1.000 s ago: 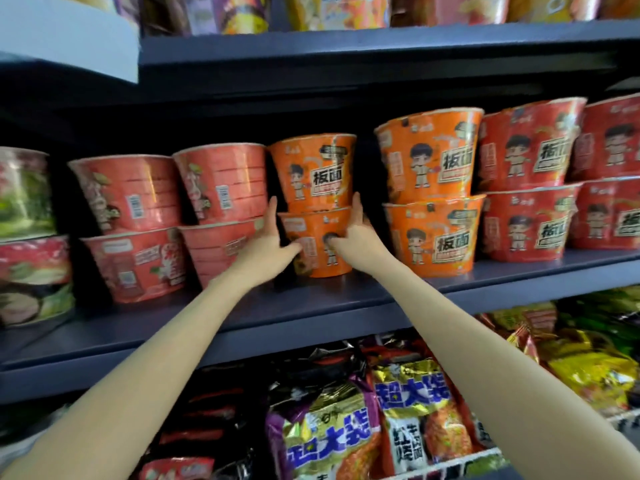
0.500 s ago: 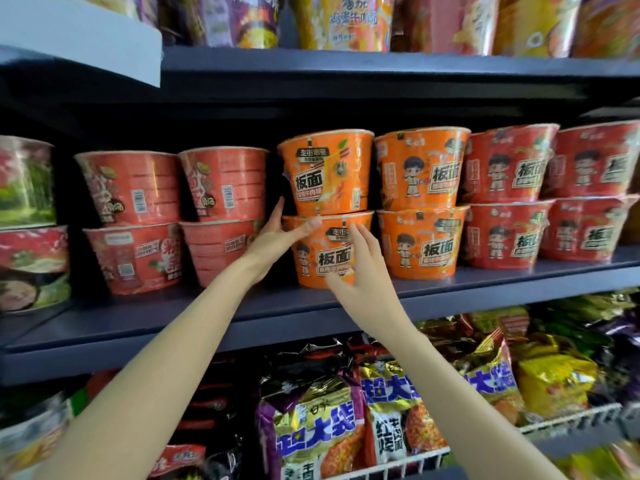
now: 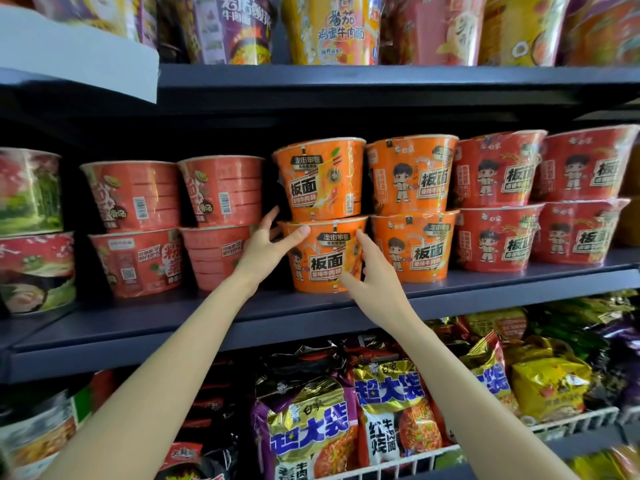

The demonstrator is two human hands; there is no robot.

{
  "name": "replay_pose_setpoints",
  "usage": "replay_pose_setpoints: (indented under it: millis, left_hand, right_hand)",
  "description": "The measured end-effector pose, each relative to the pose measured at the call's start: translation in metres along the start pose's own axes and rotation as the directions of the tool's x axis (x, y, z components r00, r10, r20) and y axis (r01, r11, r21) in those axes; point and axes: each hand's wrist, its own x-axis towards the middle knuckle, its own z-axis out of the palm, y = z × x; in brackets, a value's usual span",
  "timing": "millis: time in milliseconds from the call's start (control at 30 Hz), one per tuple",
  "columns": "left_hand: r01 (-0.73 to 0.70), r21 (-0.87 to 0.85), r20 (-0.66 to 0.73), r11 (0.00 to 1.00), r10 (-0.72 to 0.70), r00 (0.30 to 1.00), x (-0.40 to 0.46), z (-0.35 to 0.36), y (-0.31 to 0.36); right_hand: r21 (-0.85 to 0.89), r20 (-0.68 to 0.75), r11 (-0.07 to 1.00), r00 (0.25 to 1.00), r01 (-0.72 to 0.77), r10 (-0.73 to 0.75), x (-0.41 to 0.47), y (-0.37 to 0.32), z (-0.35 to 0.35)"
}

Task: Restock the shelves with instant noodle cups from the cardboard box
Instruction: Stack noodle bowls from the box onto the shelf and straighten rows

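Two orange noodle cups stand stacked on the dark middle shelf (image 3: 207, 327). My left hand (image 3: 266, 247) touches the left side of the lower orange cup (image 3: 323, 261), thumb lying on its rim and fingers straight behind it. My right hand (image 3: 372, 271) touches the same cup's right side with straight fingers. The upper orange cup (image 3: 320, 180) rests on top of it. The cardboard box is out of view.
More orange cups (image 3: 412, 209) and red cups (image 3: 498, 199) stand stacked to the right, pale red cups (image 3: 135, 230) to the left. Tall cups line the top shelf (image 3: 381, 77). Noodle bags (image 3: 311, 431) fill a wire basket (image 3: 571, 420) below.
The two stacked orange cups have been turned so their labels face forward. My right hand has slid from the lower cup's front to its right side. The view has moved closer.
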Motion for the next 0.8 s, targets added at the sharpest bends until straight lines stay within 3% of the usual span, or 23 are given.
replay_pose_setpoints:
  millis: [167, 300, 433, 600, 667, 800]
  left_hand:
    - [-0.080, 0.002, -0.040, 0.997, 0.080, 0.996, 0.008, -0.004, 0.014]
    - [-0.027, -0.156, -0.088, 0.987, 0.013, 0.996, 0.024, -0.007, 0.034]
    - [-0.122, -0.136, -0.039, 0.983, 0.118, 0.992, 0.010, -0.002, 0.047]
    - [-0.333, 0.089, -0.103, 0.939, 0.341, 0.934, -0.015, -0.003, 0.039]
    - [-0.310, 0.149, -0.131, 0.939, 0.330, 0.935, -0.013, 0.000, 0.037]
    - [-0.231, 0.066, -0.148, 0.971, 0.239, 0.960, -0.006, 0.006, 0.039]
  right_hand:
    - [-0.088, -0.201, 0.990, 0.971, 0.112, -0.128, 0.007, -0.014, -0.015]
    - [-0.157, -0.138, 0.970, 0.969, 0.184, -0.206, 0.034, -0.039, -0.021]
    - [-0.221, -0.118, 0.972, 0.987, 0.084, -0.112, 0.061, -0.047, -0.018]
    - [-0.036, -0.062, 0.999, 0.998, -0.024, 0.022, 0.077, -0.047, -0.033]
    - [-0.012, -0.062, 0.999, 0.997, -0.037, 0.036, 0.077, -0.046, -0.033]
    - [-0.045, -0.082, 0.999, 0.997, 0.001, -0.004, 0.074, -0.038, -0.024]
